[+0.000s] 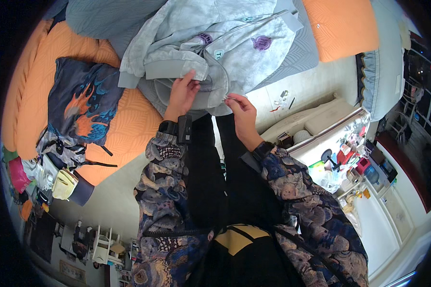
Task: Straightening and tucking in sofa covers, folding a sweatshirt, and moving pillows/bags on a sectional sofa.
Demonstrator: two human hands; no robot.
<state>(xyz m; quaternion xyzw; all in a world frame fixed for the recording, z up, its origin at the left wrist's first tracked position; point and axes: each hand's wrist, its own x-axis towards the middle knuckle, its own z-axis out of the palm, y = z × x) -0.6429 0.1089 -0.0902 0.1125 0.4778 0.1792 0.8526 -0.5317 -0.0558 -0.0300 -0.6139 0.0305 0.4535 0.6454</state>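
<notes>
A light grey zip-front jacket [230,39] with purple and green patches lies spread over the grey sofa cover. My left hand [184,92] pinches the jacket's front edge near its grey ribbed hem, thumb on top. To the right, my right hand [240,107] holds the lower end of the jacket's zipper between thumb and forefinger. The two sides of the hem are apart between my hands. A dark folded garment with an orange and blue flame print [84,102] rests at the left, apart from both hands.
Orange quilted covers [136,118] lie at the left, with an orange cushion [341,28] at the upper right. Bags and cloths pile up at the far left. A coffee table [330,132] holding many items stands at the right. Small objects lie on the floor beyond my right hand.
</notes>
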